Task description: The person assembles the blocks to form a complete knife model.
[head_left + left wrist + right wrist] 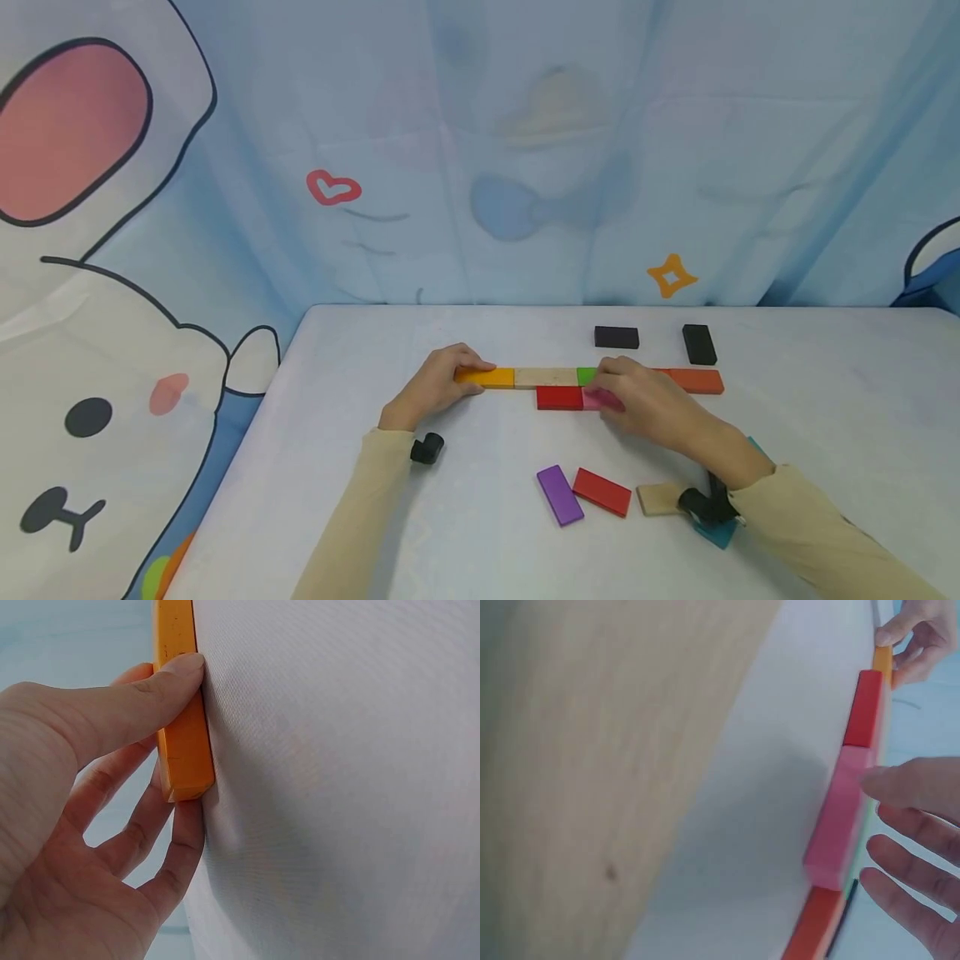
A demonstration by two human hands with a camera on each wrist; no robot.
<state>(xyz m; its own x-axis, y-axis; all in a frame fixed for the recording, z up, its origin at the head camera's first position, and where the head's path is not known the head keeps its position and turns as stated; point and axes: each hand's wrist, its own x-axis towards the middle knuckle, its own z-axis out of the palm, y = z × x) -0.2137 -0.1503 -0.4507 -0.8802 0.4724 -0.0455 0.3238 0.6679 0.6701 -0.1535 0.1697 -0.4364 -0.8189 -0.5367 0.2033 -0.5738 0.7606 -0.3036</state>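
Observation:
My left hand [435,385] pinches the yellow-orange block [187,746] at the left end of a row, thumb on its near face. To its right run a plain wooden block [546,378], a green block [586,377] and, past my right hand, an orange-red block [697,382]. Against the row's near side lie a red block [558,398] and a pink block [838,817], end to end. My right hand [652,404] hangs over the pink block, its thumb touching the upper edge while the other fingers reach loosely beyond. It covers part of the row in the head view.
Nearer me lie a purple block [560,496], a red block [602,492], another wooden block [658,499] and a teal block [716,534] partly under the right wrist. Two black blocks [617,337] [699,344] lie behind the row. A printed curtain [480,275] hangs behind the table.

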